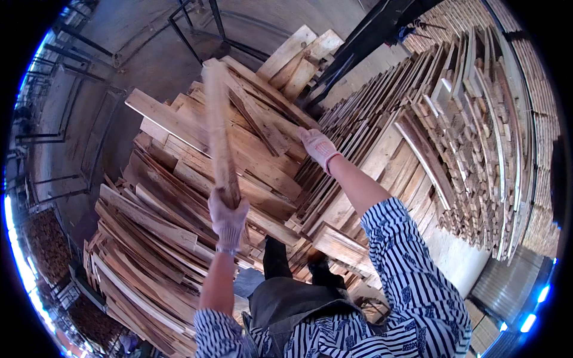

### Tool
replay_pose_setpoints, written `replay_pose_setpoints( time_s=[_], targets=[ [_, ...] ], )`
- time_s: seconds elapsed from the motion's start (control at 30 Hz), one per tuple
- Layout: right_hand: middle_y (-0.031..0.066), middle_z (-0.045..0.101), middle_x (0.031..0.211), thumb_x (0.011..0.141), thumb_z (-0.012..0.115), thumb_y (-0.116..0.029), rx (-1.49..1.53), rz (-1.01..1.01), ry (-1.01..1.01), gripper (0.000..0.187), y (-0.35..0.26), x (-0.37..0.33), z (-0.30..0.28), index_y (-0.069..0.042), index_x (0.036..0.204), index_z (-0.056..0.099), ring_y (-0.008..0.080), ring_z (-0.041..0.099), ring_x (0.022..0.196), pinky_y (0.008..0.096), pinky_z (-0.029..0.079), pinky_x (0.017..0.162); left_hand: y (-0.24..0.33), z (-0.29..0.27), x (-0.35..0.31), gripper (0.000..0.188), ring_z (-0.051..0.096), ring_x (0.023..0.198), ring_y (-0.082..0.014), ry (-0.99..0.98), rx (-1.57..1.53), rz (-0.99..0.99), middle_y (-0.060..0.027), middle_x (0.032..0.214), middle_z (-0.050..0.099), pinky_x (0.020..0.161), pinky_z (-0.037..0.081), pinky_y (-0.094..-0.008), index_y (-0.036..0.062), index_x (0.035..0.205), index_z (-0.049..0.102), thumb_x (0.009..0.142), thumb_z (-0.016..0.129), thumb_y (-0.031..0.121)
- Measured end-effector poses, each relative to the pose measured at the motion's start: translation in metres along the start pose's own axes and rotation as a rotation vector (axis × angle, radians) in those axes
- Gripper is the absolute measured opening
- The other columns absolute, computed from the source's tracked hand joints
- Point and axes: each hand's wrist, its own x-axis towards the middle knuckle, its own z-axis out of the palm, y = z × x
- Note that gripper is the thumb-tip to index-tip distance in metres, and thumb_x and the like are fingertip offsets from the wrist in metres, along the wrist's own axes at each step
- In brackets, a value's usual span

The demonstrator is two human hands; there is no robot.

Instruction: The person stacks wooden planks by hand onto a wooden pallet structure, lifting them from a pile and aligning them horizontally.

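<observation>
Just left of the black beam [363, 42] here stands a thin dark metal frame [218, 21], on a dull grey-brown floor [140, 48] stretching away past more bars [89, 43]. Far beyond to the beam's left, harsh white light [18, 250] glares along the room's edge; well to its right, a bluish-white glow [528, 323] shows beside a grey ribbed panel [507, 287].

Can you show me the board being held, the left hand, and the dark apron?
Held board [219, 131]: head view, middle of its length.
Left hand [228, 218]: head view, its gloved back.
Dark apron [285, 303]: head view, its front.
</observation>
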Motion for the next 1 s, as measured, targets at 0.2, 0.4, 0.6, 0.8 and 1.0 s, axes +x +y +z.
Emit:
replay_pose_setpoints(
  time_s=[0.2, 0.4, 0.6, 0.8, 1.0],
  targets=[
    [0.0303, 0.034, 0.157, 0.106, 0.033, -0.051, 0.583, 0.525, 0.022, 0.067, -0.015, 0.054, 0.041, -0.009, 0.158, 0.029, 0.0431, 0.035, 0.146, 0.0419, 0.033, 0.117, -0.035, 0.008, 0.018, 0.101, 0.051, 0.128, -0.0383, 0.184, -0.041, -0.265, -0.0266, 0.141, 0.048, 0.108, 0.044, -0.0464, -0.0013, 0.150, 0.031, 0.077, 0.088, 0.040],
    [0.0306, 0.049, 0.144, 0.102, 0.052, -0.047, 0.517, 0.890, 0.225, 0.073, -0.023, 0.093, 0.095, 0.000, 0.154, 0.033, 0.0411, 0.052, 0.133, 0.0364, 0.046, 0.105, -0.041, 0.041, 0.023, 0.117, 0.038, 0.137, -0.0408, 0.231, -0.043, -0.328, -0.0277, 0.154, 0.026, 0.111, 0.039, -0.0487, -0.0038, 0.155, 0.028, 0.075, 0.083, 0.060],
    [0.0337, 0.053, 0.142, 0.104, 0.031, -0.061, 0.114, 0.221, -0.096, 0.080, -0.033, 0.035, 0.080, 0.006, 0.144, 0.047, 0.0466, 0.053, 0.131, 0.0430, 0.042, 0.112, 0.002, 0.007, 0.032, 0.090, 0.049, 0.129, -0.0333, 0.115, -0.319, -0.434, -0.0222, 0.146, 0.041, 0.105, 0.045, -0.0421, -0.0028, 0.147, 0.044, 0.081, 0.083, 0.044],
    [0.0248, 0.051, 0.149, 0.111, 0.024, -0.042, 0.517, 0.131, -0.278, 0.064, -0.066, 0.020, 0.002, 0.007, 0.152, 0.035, 0.0356, 0.049, 0.138, 0.0421, 0.044, 0.111, -0.015, 0.023, 0.047, 0.067, 0.057, 0.105, -0.0204, 0.205, -0.735, -0.409, -0.0116, 0.123, 0.058, 0.091, 0.049, -0.0361, -0.0011, 0.138, 0.049, 0.089, 0.077, 0.035],
    [0.0277, 0.053, 0.145, 0.101, 0.054, -0.044, 0.476, 0.130, -0.096, 0.072, -0.121, 0.060, 0.010, 0.008, 0.148, 0.040, 0.0338, 0.050, 0.138, 0.0410, 0.044, 0.111, 0.010, 0.007, 0.006, 0.066, 0.057, 0.112, -0.0210, 0.136, -0.691, -0.462, -0.0115, 0.123, 0.059, 0.103, 0.046, -0.0347, 0.0028, 0.143, 0.047, 0.092, 0.076, 0.031]
  ],
)
